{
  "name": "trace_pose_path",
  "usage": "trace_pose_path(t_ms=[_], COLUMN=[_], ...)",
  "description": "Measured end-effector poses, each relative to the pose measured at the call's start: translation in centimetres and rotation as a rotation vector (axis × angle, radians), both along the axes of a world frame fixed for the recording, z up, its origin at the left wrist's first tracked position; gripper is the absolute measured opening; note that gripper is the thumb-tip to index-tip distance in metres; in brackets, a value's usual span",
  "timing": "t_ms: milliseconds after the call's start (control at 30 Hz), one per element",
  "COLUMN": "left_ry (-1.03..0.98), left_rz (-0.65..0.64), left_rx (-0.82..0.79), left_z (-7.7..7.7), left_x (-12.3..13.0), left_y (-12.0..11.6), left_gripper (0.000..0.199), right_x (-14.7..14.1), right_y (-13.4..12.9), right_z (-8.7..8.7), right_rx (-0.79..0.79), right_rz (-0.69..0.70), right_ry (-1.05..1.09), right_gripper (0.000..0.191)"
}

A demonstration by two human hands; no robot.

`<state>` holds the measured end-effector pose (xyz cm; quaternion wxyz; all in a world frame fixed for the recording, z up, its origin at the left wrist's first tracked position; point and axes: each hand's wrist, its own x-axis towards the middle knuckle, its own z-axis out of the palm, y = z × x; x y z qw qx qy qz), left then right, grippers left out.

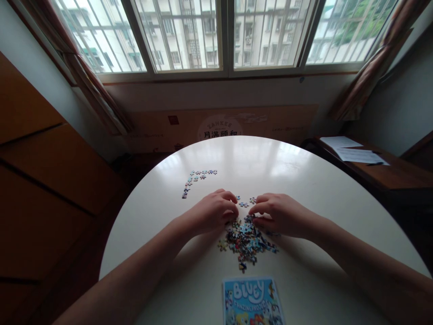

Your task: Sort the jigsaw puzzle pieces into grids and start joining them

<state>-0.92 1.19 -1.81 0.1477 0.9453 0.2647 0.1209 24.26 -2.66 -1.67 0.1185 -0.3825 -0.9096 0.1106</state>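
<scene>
- Jigsaw pieces (204, 172) lie in a bent line, one arm running away from the other, on the white bench (304, 171); a few more sit inside the corner.
- The person's left hand (218, 210) is at the upper left edge of the pile, its fingers curled inward. How far its grip is open at the tips, and whether a piece is in it, cannot be told.
- Between the hands, the heaped pile (246, 237) spreads towards the person, with a few loose pieces (243, 204) just beyond it. Such small, flat pieces are best parted with light fingertips, one layer at a time, so none get flicked away or stay hidden.
- Nearer the person lies a blue picture card (252, 300), lettered "Bluey".
- The right hand (277, 214) faces the left, fingers bent, tips close to pieces at the pile's top; its grip's opening and any hold cannot be told. Low, relaxed wrists would suit this work.
</scene>
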Motion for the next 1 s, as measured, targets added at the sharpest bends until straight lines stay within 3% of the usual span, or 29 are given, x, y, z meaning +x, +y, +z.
trace_pose_path(t_ms=[200,400,700,1000], left_ry=[-0.020,-0.001,0.058,0.064], left_rz=[0.131,0.075,0.047,0.100], left_rx=[0.034,-0.022,-0.013,-0.068], left_z=[0.5,1.9,1.3,1.5], left_x=[-0.3,-1.0,-0.2,0.2], left_y=[0.0,-0.7,-1.1,-1.4], left_gripper=[0.012,0.004,0.005,0.003], right_x=[0.2,-0.8,-0.8,-0.9], right_y=[0.1,-0.4,-0.5,-0.5], right_z=[-0.4,-0.5,-0.3,-0.6], right_rx=[0.032,0.078,0.078,0.116], right_rz=[0.011,0.118,0.124,0.144], right_ry=[0.035,0.047,0.036,0.044], right_gripper=[0.020,0.031,0.020,0.025])
